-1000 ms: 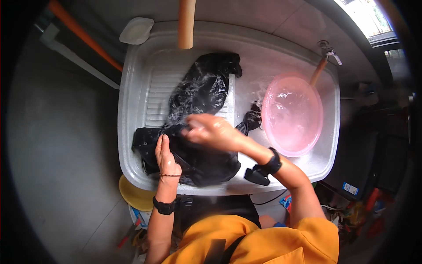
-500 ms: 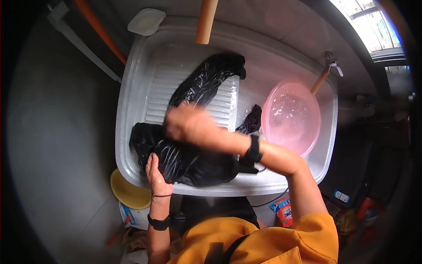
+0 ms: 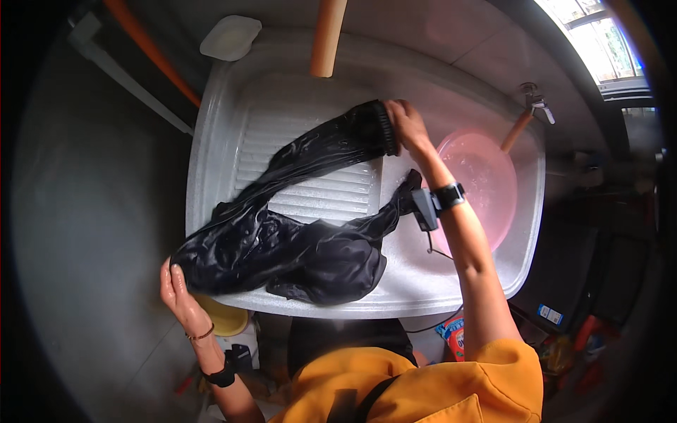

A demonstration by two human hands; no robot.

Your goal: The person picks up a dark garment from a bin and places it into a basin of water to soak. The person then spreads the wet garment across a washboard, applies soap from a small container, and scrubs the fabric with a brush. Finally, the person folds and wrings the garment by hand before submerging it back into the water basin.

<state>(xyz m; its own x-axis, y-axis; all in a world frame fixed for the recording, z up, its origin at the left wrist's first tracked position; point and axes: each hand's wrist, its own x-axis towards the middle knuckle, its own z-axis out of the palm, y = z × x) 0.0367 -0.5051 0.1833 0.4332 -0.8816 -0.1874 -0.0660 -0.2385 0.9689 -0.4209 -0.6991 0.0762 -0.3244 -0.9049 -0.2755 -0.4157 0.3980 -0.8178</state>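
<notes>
A wet black garment point(image 3: 317, 250), apparently trousers, stretches across the grey washtub point(image 3: 423, 292), with whitish suds on its left part. My left hand point(image 3: 181, 295) grips its left end at the tub's near left rim. Its fingers curl over the cloth. At the far end, my right hand point(image 3: 407, 128) is closed on the gathered elastic edge, which is pulled out to the right. Between the hands the cloth runs over the ribbed washboard point(image 3: 324, 197). Another narrow part of the garment trails right toward the pink basin; the near part lies bunched along the front rim.
Inside the tub, on the right, stands a pink basin point(image 3: 486, 190) with water in it, below a tap point(image 3: 537, 104). An orange-brown pipe point(image 3: 328, 39) hangs over the back rim. A white plastic container point(image 3: 231, 38) sits at the back left; a yellow basin point(image 3: 224, 319) is below the rim.
My right hand has swung from the middle of the cloth to its far right end and grips it. My left hand has moved left, and the garment is now spread and stretched out.
</notes>
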